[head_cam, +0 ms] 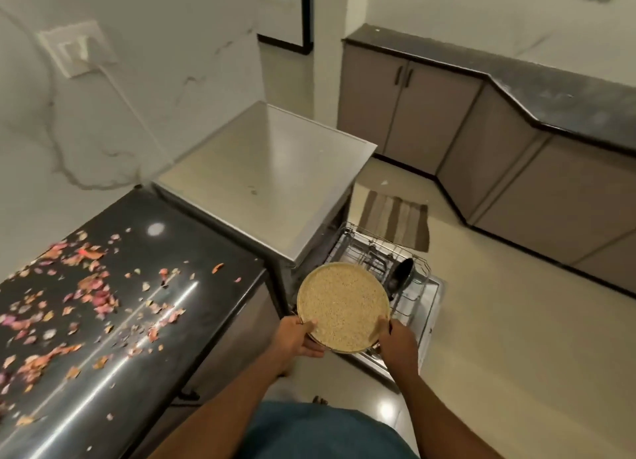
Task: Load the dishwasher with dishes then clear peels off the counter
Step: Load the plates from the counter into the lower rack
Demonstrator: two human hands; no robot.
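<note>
plate [343,306] | gripped between left hand [298,335], right hand [396,341] | above rack [395,269]

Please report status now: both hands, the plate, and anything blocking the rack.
Left hand, right hand both grip round plate above pulled-out rack. Dark cup already in rack, beside plate. Peels still on counter.

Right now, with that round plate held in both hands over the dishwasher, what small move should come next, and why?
Probably lower the round plate and tip it on edge into the pulled-out rack. The left hand and right hand grip its near rim above the rack, where only a dark cup sits, and the peels wait on the counter.
</note>
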